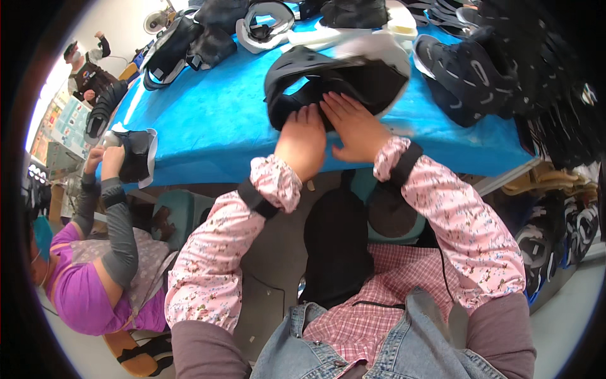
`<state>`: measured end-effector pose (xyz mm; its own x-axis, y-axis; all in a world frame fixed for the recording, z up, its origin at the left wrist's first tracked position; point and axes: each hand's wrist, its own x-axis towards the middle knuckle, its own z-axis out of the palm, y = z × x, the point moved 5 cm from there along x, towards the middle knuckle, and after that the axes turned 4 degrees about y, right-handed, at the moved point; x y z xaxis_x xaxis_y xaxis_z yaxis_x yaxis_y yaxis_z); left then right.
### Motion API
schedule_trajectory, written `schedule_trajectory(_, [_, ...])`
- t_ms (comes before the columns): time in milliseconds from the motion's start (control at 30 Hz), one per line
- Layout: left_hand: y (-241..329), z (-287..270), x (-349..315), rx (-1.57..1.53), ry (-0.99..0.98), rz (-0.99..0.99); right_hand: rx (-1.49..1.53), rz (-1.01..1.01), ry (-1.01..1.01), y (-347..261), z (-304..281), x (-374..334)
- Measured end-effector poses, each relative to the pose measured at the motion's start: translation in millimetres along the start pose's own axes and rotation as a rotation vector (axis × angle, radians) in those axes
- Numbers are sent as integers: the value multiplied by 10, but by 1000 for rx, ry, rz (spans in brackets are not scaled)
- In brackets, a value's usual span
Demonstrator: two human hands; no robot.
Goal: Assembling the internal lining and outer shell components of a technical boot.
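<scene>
While pressed down at the near edge of the blue table [208, 120], left hand [302, 140] curled, fingers bent over the rim of the black shoe upper [328, 82]; right hand [355, 125] flat and spread, fingertips on the dark inner face of the same piece, gripping nothing. Lying across that near edge, a white lining sheet [385, 54] showing behind and partly under it. Seemingly mid-way in smoothing or seating the lining: upper folded open, not yet turned back or set aside, so pressing judged unfinished. Farther along the table toward its right edge, a black sneaker upper with grey stripes [464, 76]; along the far edge, more black pieces [208, 28] and a white-edged one [265, 25], whether worked or not cannot be told. At the left corner, another person's hands on a similar black-and-white piece [132, 155].
</scene>
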<state>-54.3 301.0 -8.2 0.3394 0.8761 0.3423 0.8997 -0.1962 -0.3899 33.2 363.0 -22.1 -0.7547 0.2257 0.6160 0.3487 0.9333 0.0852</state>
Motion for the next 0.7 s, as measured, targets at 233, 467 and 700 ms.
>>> schedule_trajectory(233, [-150,68,146,-330,111,-23,-114,-22,-204,-121,-14,152])
schedule_trajectory(467, [-70,198,11,-176,155,-116,224,294,-273,116,-71,-9])
schedule_trajectory(700, [-28,281,-57,-57,106,-146,2,264,-321,52,-63,-57])
